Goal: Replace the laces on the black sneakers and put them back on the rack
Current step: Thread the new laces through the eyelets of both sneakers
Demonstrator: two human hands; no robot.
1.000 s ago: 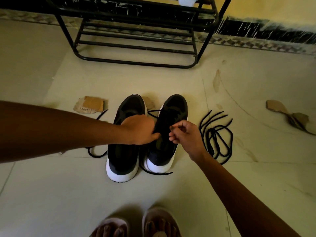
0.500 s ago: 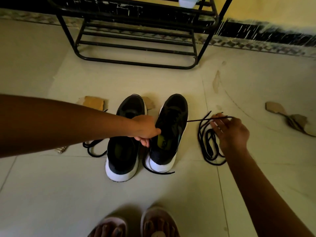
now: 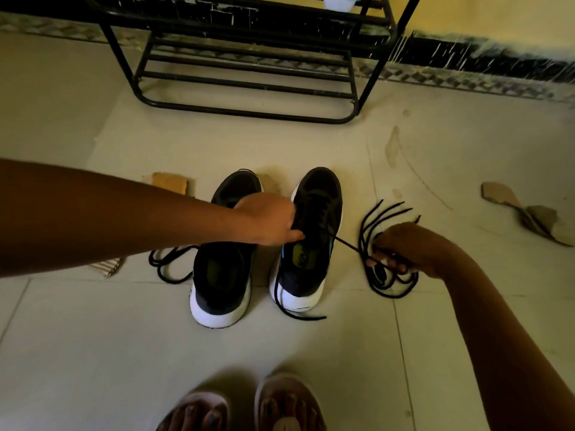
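Two black sneakers sit side by side on the tile floor (image 3: pixel 93 353), toes toward the rack (image 3: pixel 249 112), well short of it.

Your left hand (image 3: pixel 267 219) reaches across the left sneaker (image 3: pixel 224 275). Its fingers curl onto the inner edge of the right sneaker (image 3: pixel 317 209), gripping it.

Your right hand (image 3: pixel 410 250) pinches a lace (image 3: pixel 348 245) drawn taut from the right sneaker's eyelets, fingers clenched on it. That hand hovers over the coil of laces (image 3: pixel 382 287) just right of the shoe; cannot tell if it touches the coil.

The lace's other end trails past the heel.

Another loose lace (image 3: pixel 168 265) lies left of the left sneaker. Cardboard scraps (image 3: pixel 529 213) lie on either side. Your sandalled feet (image 3: pixel 289 399) are at bottom edge.
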